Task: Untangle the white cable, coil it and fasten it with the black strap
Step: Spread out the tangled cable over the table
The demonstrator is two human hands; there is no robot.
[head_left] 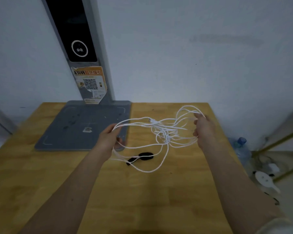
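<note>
With my left hand (108, 141) and right hand (203, 127) each gripping loops, I spread the knotted white cable (161, 132) above the surface, black strap (141, 157) waiting beneath; freeing the central knot likely comes next.

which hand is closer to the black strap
The left hand, gripping white cable loops just above and left of the black strap; the right hand is farther off.

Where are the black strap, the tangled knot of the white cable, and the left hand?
black strap (143, 157): head view, on its wide dark loop lying on the table.
white cable (162, 130): head view, on the tangled middle.
left hand (109, 140): head view, on its back.
</note>
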